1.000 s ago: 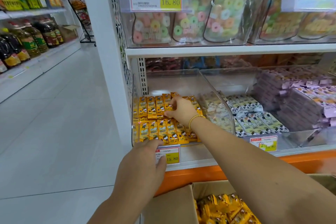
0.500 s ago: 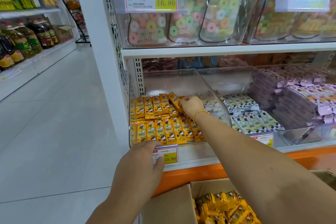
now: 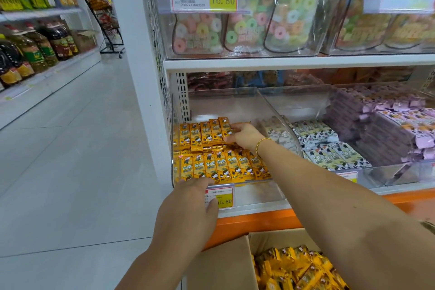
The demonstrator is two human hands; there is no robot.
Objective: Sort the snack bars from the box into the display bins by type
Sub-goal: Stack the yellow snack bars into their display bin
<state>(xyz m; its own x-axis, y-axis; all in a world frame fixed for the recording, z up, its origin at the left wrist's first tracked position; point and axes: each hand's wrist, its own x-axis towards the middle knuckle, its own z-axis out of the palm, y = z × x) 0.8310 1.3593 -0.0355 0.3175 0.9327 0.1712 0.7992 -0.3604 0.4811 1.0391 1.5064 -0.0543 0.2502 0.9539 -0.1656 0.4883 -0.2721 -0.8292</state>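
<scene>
Two rows of yellow snack bars (image 3: pixel 219 167) lie in the leftmost clear display bin (image 3: pixel 266 101) on the lower shelf. My right hand (image 3: pixel 246 135) reaches into that bin and pinches the rightmost bar of the back row (image 3: pixel 224 126) between fingers and thumb, pressed against its neighbours. My left hand (image 3: pixel 188 212) grips the bin's front wall, fingers over the rim and thumb on the price tag (image 3: pixel 223 199). Below, an open cardboard box (image 3: pixel 223 263) holds several more loose yellow bars (image 3: pixel 296 266).
The bin to the right holds white cow-pattern bars (image 3: pixel 317 135), and purple bars (image 3: pixel 388 129) fill the one beyond. Bags of ring candy (image 3: pixel 247 28) stand on the shelf above. A tiled aisle (image 3: pixel 70 148) runs left, with oil bottles (image 3: pixel 30 54) on the far shelving.
My right hand has shifted left along the back row, and the tilted yellow bar it held now stands straight with the others. My left hand has stayed on the bin's front.
</scene>
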